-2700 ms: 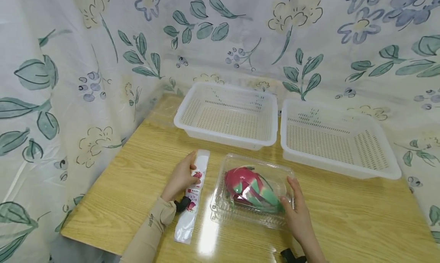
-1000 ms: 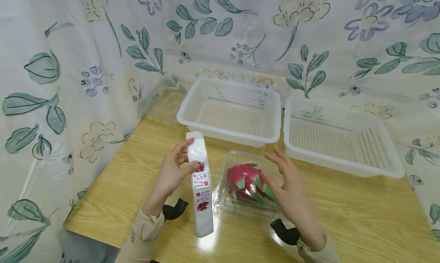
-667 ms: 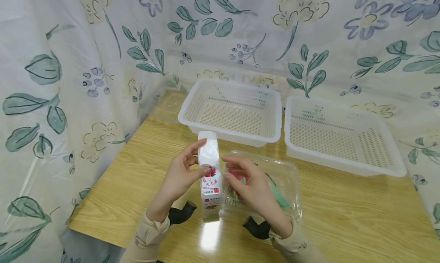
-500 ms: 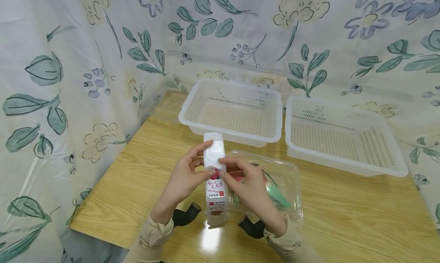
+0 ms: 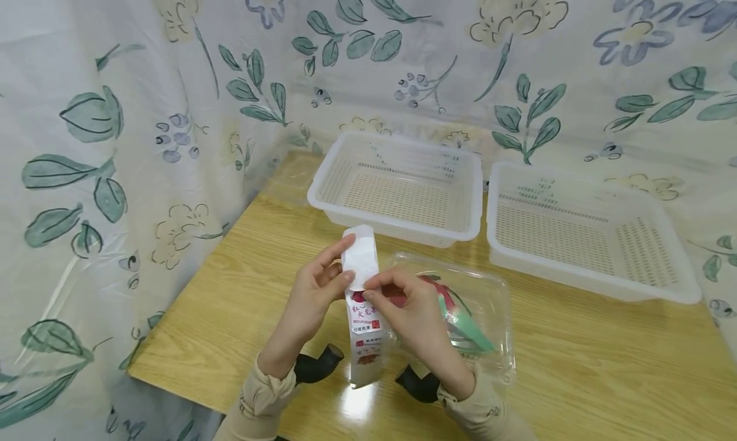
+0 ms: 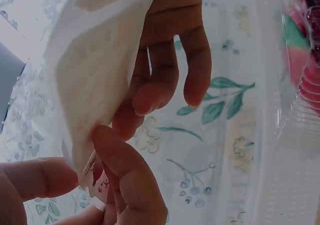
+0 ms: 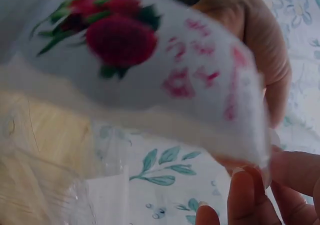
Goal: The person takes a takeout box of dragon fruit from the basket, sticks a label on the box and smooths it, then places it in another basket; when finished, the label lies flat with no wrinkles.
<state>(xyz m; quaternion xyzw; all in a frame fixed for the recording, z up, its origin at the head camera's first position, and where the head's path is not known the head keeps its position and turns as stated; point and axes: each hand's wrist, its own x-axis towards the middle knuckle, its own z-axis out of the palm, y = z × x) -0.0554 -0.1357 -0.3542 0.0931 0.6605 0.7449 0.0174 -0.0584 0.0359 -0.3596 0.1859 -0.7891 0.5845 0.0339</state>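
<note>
In the head view, a white strip of stickers [image 5: 366,319] printed with red dragon fruit and red writing hangs upright over the table. My left hand [image 5: 308,300] grips its upper part between thumb and fingers. My right hand [image 5: 417,306] pinches the strip's right edge, just above the printed label. Close up in the left wrist view, the blank side of the strip [image 6: 95,75] bends between the fingers. The right wrist view shows the strip's printed face [image 7: 200,105], blurred. Behind my right hand, a dragon fruit [image 5: 460,319] lies inside a clear plastic box [image 5: 498,294], partly hidden.
Two white perforated baskets stand at the back of the wooden table [image 5: 219,332]: a left basket [image 5: 397,226] and a right basket [image 5: 593,281]. A clear plastic piece [image 5: 288,175] lies at the far left corner. Floral curtain [image 5: 190,108] surrounds the table.
My left hand has lifted the strip off the table. My right hand has let go of the box, moved left and taken hold of the strip. More blank white now shows above the label.
</note>
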